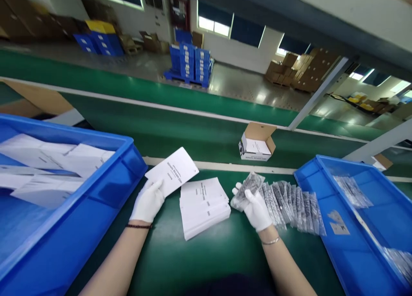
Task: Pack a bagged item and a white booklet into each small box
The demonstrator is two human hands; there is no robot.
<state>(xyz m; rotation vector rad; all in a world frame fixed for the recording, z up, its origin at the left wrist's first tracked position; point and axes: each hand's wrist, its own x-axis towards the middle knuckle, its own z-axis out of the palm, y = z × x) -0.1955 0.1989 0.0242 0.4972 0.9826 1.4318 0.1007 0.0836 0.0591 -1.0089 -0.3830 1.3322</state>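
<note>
My left hand [148, 200], in a white glove, is closed on a white printed leaflet [172, 170] lifted above the green bench. A fanned stack of the same leaflets [203, 206] lies just right of it. My right hand [255, 207], also gloved, pinches a small clear bag of dark parts [247, 188] at the left end of a row of several such bags [291, 205]. An open cardboard box [257, 143] with a white sheet inside sits on the green conveyor belt beyond both hands.
A large blue bin [106, 188] with loose white leaflets stands at the left. Another blue bin [354, 244] with more clear bags stands at the right. A metal frame post [317, 94] rises behind the belt. Stacked blue crates [193, 62] and cartons fill the floor beyond.
</note>
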